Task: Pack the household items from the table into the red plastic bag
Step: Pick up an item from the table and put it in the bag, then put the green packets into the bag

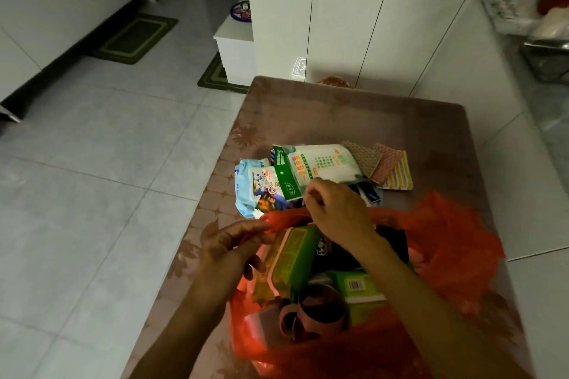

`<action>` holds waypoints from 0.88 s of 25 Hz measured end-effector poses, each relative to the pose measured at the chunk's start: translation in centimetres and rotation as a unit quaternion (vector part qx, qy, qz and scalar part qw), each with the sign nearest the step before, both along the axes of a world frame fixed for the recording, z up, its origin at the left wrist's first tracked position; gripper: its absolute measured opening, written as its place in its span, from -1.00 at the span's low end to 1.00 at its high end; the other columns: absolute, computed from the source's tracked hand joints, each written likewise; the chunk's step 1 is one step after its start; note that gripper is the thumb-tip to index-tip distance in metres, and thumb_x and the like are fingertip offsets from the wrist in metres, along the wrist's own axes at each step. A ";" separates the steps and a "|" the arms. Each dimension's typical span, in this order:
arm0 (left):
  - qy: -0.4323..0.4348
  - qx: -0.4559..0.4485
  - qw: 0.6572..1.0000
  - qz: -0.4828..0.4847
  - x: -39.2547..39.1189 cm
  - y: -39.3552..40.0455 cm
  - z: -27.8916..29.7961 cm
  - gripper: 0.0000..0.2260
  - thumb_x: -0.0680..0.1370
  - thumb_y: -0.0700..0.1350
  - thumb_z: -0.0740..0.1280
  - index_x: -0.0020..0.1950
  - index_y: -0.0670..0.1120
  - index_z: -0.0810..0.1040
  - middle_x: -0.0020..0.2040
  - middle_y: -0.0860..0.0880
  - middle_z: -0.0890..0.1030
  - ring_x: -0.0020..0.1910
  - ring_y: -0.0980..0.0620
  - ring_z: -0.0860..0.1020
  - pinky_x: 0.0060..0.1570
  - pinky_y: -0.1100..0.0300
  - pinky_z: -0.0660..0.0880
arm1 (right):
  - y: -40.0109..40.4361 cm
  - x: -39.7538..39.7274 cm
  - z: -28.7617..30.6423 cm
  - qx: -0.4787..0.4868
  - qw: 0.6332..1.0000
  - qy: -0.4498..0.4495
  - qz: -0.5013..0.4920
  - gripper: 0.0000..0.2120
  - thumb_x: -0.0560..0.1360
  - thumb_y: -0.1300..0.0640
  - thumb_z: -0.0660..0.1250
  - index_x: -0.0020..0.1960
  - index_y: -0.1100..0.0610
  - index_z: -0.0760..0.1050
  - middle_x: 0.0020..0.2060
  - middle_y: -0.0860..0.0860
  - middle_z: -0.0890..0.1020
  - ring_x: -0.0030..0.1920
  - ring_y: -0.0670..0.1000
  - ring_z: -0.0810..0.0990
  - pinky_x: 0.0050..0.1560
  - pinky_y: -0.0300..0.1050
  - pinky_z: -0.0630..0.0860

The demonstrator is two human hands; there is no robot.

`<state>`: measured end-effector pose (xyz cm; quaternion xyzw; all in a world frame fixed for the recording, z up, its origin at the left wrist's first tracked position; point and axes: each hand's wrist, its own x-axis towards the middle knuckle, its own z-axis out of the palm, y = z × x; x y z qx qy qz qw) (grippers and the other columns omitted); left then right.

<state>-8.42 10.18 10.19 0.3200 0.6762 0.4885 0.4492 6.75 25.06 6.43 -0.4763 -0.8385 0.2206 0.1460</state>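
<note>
Beside my left hand, toward the thumb, I am seeing the rim of the red plastic bag being pinched between thumb and curled fingers, so the mouth is gaping on the table. Just right of those fingers, inside the bag, a green-lidded wipes pack is leaning on edge, with a brown mug lying nearer my wrist and a green pack with a barcode beside it. Beyond the left fingertips, outside the bag, a light blue wipes packet is lying flat. My right hand is reaching over the bag's far rim; its curled fingers are closing on the near corner of a white and green pouch, which is resting across the blue packet. I cannot tell how firm that grip is. Right of the right fingers, patterned scrub cloths are lying fanned on the table, touching the pouch, with a small dark blue item just beside the knuckles.
</note>
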 end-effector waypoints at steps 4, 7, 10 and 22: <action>-0.028 -0.020 0.999 -0.008 0.0 0.3 -0.2 -0.77 0.54 -0.34 0.24 -0.03 -0.10 0.65 -0.16 -0.11 0.69 -0.42 -0.05 0.56 -0.50 0.21 0.41 | 4.8 -1.7 -7.0 -0.091 0.936 -0.326 0.097 -0.49 0.50 0.13 0.24 0.45 0.01 0.32 0.57 0.02 -0.04 0.55 0.20 -0.15 0.49 0.29 -0.04; -0.025 -0.026 0.999 -0.017 -0.8 0.5 0.0 -0.77 0.54 -0.34 0.24 -0.04 -0.10 0.66 -0.18 -0.09 0.69 -0.42 -0.02 0.57 -0.52 0.25 0.41 | 5.4 -1.9 -7.3 -0.101 0.967 -0.228 0.053 -0.33 0.52 0.18 0.19 0.56 0.08 0.02 0.58 0.00 -0.04 0.56 0.13 -0.14 0.51 0.23 -0.09; -0.018 -0.009 1.000 -0.013 -1.6 0.8 0.2 -0.78 0.54 -0.35 0.24 -0.03 -0.12 0.65 -0.17 -0.08 0.69 -0.46 0.02 0.54 -0.53 0.28 0.40 | 4.5 0.1 -3.7 -0.064 0.993 0.100 -0.023 -0.53 0.52 0.11 0.23 0.42 0.12 0.35 0.42 0.08 0.38 0.43 0.06 0.33 0.40 0.10 0.33; -0.036 0.105 0.994 0.015 4.4 1.6 3.6 -0.71 0.49 -0.44 0.23 0.15 -0.26 0.58 0.00 -0.19 0.66 -0.43 0.27 0.55 -0.44 0.50 0.40 | 2.0 11.2 3.9 -0.253 0.950 0.106 0.148 -0.69 0.39 0.39 0.35 -0.12 -0.01 0.63 -0.16 -0.11 0.70 -0.11 -0.19 0.64 -0.07 -0.24 0.56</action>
